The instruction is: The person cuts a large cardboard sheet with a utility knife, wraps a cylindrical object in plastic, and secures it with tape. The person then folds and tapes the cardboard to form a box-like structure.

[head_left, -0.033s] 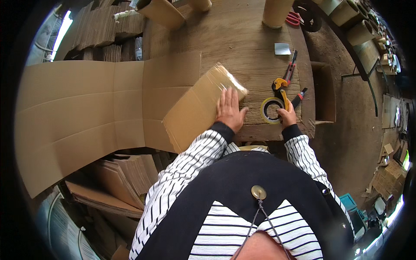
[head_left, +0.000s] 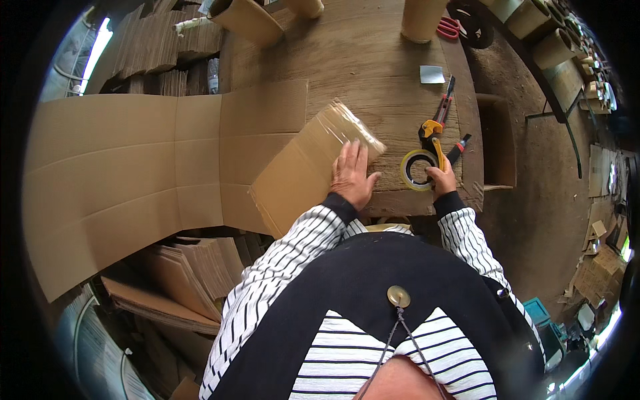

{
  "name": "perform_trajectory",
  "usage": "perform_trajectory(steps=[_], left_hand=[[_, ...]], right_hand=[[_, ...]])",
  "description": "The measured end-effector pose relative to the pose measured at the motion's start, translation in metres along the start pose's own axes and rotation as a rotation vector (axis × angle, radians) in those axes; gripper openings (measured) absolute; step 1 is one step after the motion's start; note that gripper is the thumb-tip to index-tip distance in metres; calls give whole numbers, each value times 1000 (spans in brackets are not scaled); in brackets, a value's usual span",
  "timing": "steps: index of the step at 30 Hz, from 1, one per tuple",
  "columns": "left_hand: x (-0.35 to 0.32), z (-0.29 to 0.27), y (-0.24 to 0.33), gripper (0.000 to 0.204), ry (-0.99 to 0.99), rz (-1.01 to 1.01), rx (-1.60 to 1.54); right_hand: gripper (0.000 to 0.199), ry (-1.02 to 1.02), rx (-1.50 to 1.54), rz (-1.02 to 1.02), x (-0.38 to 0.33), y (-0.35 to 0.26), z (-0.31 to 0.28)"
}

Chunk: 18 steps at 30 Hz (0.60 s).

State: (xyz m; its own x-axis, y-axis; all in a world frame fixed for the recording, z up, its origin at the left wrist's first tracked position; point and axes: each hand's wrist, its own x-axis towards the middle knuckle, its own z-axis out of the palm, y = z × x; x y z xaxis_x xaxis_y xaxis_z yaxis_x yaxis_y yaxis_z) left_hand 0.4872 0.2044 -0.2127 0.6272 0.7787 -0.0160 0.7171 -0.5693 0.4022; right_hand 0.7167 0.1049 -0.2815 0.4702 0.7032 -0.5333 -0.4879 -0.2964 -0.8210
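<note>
My left hand (head_left: 351, 175) lies flat, fingers spread, on a folded brown cardboard box (head_left: 307, 170) whose far end is covered with clear tape. The box rests half on the wooden table (head_left: 373, 73) and half on a big flat cardboard sheet (head_left: 133, 173). To the right, my right hand (head_left: 442, 179) grips the yellow-handled tape dispenser (head_left: 432, 137), and its tape roll (head_left: 405, 168) rests on the table near the front edge.
A red-and-black utility knife (head_left: 445, 100) and a small white slip (head_left: 431, 74) lie beyond the dispenser. Red scissors (head_left: 448, 28) and cardboard tubes (head_left: 423, 17) stand at the table's far end. Stacks of flat cardboard (head_left: 180, 273) sit low on my left.
</note>
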Motion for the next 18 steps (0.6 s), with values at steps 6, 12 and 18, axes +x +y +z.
perform_trajectory(steps=[6,12,18], left_hand=[[-42,-40,-78,71,64,-295,198],[-117,-18,-68,74,-607,-272,-101],[-158,14,-63,67,-240,-339,-129]], right_hand=[[29,-135,316,293,-19,8,-52],[46,-251,513,433,-45,26,-40],[38,-240,582,566,-34,47,-18]])
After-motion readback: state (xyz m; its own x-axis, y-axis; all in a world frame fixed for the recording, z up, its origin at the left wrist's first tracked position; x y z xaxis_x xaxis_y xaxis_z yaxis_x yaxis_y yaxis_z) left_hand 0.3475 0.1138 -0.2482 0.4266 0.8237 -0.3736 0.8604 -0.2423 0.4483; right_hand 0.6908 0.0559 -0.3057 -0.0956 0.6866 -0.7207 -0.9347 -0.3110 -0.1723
